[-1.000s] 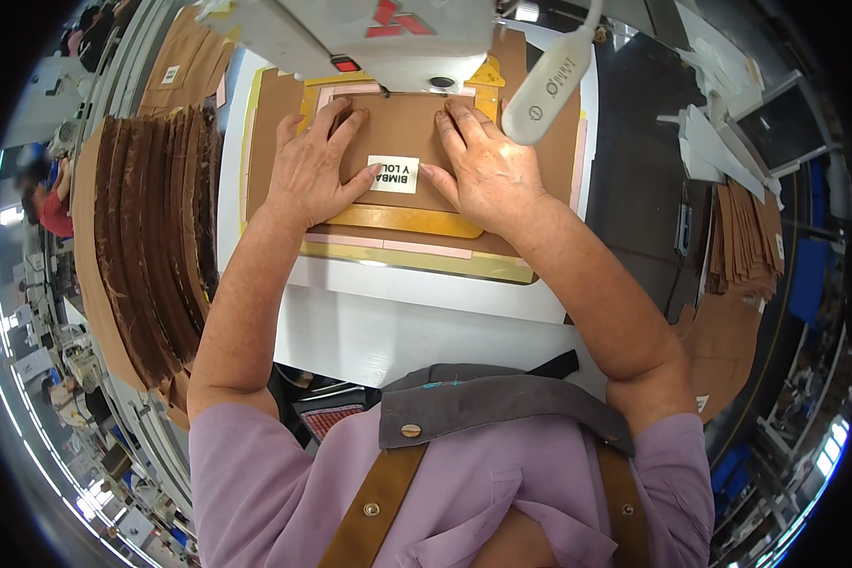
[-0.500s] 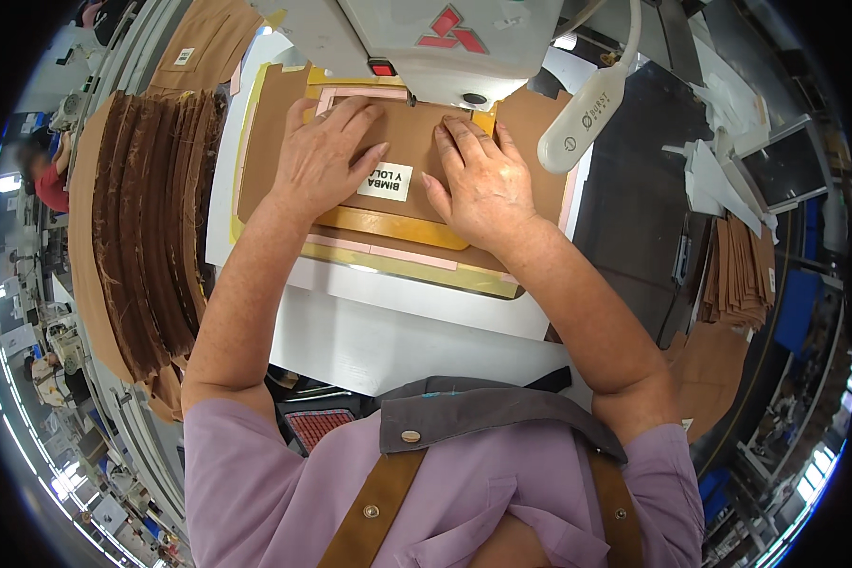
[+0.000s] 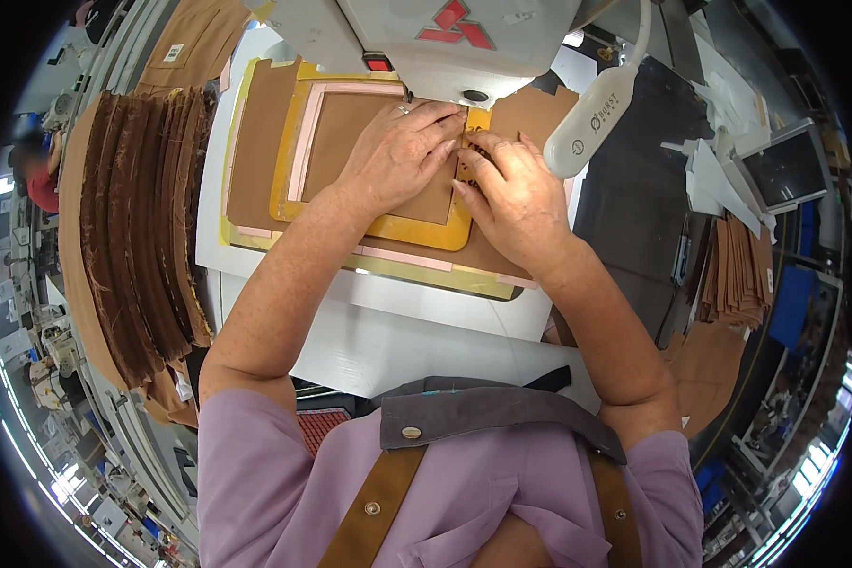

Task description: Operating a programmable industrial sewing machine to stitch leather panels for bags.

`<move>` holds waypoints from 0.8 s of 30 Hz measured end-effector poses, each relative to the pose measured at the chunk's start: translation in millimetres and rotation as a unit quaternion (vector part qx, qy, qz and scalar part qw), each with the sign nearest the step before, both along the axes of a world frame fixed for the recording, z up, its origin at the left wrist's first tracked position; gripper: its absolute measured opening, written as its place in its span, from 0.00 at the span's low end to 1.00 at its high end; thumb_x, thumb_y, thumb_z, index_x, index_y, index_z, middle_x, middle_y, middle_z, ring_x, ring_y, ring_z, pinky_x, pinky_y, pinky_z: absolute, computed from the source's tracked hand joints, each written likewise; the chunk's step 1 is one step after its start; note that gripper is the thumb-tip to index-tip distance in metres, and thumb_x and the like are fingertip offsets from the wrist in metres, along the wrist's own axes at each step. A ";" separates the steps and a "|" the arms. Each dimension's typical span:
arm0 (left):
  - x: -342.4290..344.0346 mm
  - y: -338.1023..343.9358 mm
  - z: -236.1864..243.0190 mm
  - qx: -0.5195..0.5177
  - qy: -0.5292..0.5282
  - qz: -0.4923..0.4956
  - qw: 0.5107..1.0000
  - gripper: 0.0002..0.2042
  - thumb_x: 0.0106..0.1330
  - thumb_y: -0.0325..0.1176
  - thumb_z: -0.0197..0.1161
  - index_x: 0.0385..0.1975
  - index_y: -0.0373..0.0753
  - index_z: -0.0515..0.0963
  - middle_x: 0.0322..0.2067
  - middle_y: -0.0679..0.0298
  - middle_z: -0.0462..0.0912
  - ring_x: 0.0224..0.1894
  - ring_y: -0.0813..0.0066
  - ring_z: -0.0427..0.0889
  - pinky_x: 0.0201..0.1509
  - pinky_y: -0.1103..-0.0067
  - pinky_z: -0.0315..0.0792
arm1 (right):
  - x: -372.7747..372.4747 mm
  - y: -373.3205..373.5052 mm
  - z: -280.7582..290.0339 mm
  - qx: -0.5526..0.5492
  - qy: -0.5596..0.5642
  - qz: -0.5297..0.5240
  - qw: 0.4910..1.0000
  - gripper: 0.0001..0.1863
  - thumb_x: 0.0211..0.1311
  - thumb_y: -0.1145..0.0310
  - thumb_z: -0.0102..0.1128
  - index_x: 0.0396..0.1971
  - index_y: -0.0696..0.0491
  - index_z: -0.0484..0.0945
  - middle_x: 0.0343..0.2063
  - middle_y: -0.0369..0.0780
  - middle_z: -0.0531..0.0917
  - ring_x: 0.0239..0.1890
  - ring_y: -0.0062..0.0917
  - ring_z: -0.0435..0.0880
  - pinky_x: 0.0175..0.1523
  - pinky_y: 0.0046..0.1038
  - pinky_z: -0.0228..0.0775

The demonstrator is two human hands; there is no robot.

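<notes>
Under the machine head (image 3: 454,62), L hand (image 3: 397,151) & R hand (image 3: 525,194) meet at R side of yellow frame (image 3: 435,234).
Brown cloth (image 3: 336,142) lies under frame, showing thru its opening & around it; pink strip (image 3: 305,142) runs along opening's L edge. L hand is palm down over cloth, fingertips at frame's R inner edge; R hand is over frame's R bar, fingers bent, tips nr L hand's. Can't tell if either pinches anything, contact's hidden. Cloth & frame are atop white sheet (image 3: 232,254); white device w/ cord (image 3: 596,118) hangs nr R hand. Tall stack of brown pieces (image 3: 142,237) well to L; smaller stack (image 3: 736,275) well to R, nr screen (image 3: 781,166).
</notes>
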State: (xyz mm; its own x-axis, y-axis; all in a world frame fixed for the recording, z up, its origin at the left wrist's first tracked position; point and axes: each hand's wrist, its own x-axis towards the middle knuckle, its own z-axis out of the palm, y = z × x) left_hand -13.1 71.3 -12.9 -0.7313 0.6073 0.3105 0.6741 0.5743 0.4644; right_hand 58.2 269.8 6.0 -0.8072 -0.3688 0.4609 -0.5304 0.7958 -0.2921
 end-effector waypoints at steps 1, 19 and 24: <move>1.2 0.2 -1.1 0.006 0.010 -0.005 1.000 0.16 0.70 0.30 0.62 0.56 0.39 0.82 0.57 0.63 0.82 0.57 0.60 0.80 0.63 0.67 0.74 | -1.8 5.1 0.5 -0.008 0.013 0.001 1.000 0.19 0.52 0.66 0.75 0.43 0.56 0.83 0.49 0.40 0.83 0.50 0.34 0.83 0.52 0.37 0.76; 2.7 -10.0 7.3 -0.036 0.068 -0.067 0.995 0.21 0.60 0.38 0.67 0.53 0.38 0.79 0.63 0.58 0.76 0.64 0.54 0.75 0.67 0.61 0.71 | -73.4 51.7 -29.6 -0.044 -0.003 -0.151 0.988 0.19 0.55 0.52 0.75 0.26 0.52 0.79 0.29 0.38 0.81 0.34 0.35 0.80 0.43 0.41 0.71; 3.7 -11.8 11.3 -0.026 0.043 -0.076 0.996 0.21 0.58 0.36 0.69 0.51 0.37 0.80 0.62 0.57 0.76 0.64 0.53 0.74 0.67 0.62 0.72 | -72.8 47.1 -22.7 -0.069 -0.089 -0.162 0.980 0.18 0.59 0.54 0.71 0.22 0.52 0.77 0.26 0.37 0.78 0.32 0.32 0.79 0.41 0.39 0.70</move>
